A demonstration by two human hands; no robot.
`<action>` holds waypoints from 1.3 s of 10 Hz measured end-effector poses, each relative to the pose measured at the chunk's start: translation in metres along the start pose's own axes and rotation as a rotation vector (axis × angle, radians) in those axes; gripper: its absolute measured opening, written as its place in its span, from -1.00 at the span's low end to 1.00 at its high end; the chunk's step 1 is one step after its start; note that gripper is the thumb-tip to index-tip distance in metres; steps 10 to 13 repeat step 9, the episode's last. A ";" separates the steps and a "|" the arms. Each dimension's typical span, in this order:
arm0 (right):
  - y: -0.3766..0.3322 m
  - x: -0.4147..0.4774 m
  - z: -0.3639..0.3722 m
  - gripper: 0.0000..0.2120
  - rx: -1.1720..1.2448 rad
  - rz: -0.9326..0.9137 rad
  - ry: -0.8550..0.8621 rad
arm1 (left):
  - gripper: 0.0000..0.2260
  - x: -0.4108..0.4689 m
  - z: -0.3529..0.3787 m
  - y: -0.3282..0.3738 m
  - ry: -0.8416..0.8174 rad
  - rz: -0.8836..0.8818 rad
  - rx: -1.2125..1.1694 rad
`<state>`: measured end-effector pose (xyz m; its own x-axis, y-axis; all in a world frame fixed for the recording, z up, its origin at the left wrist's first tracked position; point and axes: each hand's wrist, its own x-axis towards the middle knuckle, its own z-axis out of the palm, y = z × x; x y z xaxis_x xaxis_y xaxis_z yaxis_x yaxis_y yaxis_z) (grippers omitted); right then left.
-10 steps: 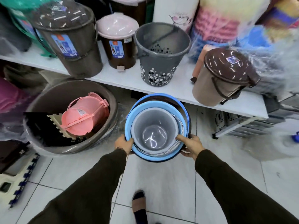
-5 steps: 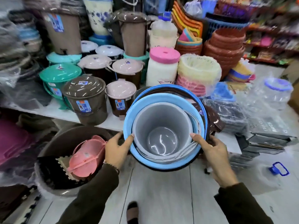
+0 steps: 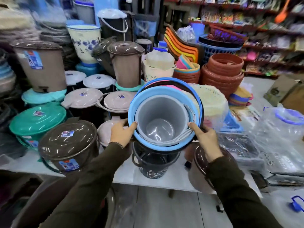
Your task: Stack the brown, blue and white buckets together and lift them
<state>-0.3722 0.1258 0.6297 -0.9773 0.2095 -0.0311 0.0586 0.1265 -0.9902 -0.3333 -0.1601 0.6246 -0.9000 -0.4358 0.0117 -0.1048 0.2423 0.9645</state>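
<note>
Three buckets are nested into one stack, held up in the air over the white shelf (image 3: 148, 180). The white bucket (image 3: 158, 119) sits innermost, inside the light blue bucket (image 3: 144, 96), which sits in the dark brown bucket (image 3: 202, 111) with its blue handle arched over the top. My left hand (image 3: 122, 134) grips the stack's left rim, thumb hooked over the blue edge. My right hand (image 3: 205, 137) grips the right rim, index finger resting on the rim. The bucket bodies are mostly hidden below the rims.
A grey dotted bin (image 3: 153, 165) stands right under the stack. A brown lidded bin (image 3: 69, 145) is to its left, a tan lidded bin (image 3: 200, 170) to its right. Lidded bins, terracotta basins (image 3: 223, 71) and baskets crowd the shelf behind. Tiled floor (image 3: 164, 208) lies below.
Both hands have raised the nested stack from near the floor to above the shelf. My view has tilted upward, showing more of the shop.
</note>
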 end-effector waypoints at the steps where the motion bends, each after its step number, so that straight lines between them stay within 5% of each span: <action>1: 0.034 0.022 0.021 -0.51 -0.005 0.080 0.025 | -0.74 0.030 0.015 -0.030 -0.038 -0.105 0.039; 3: 0.117 0.052 0.053 -0.51 -0.077 0.346 0.044 | -0.69 0.073 0.050 -0.109 -0.199 -0.385 0.163; 4: 0.150 0.056 0.060 -0.45 -0.165 0.409 0.022 | -0.63 0.077 0.066 -0.141 -0.231 -0.388 0.384; 7: 0.138 0.063 0.058 -0.20 -0.371 0.329 -0.025 | -0.50 0.088 0.070 -0.141 -0.316 -0.392 0.613; 9: 0.085 0.083 0.041 -0.35 -0.411 0.191 0.053 | -0.48 0.103 0.081 -0.083 -0.214 -0.129 0.587; 13: 0.085 0.083 0.041 -0.35 -0.411 0.191 0.053 | -0.48 0.103 0.081 -0.083 -0.214 -0.129 0.587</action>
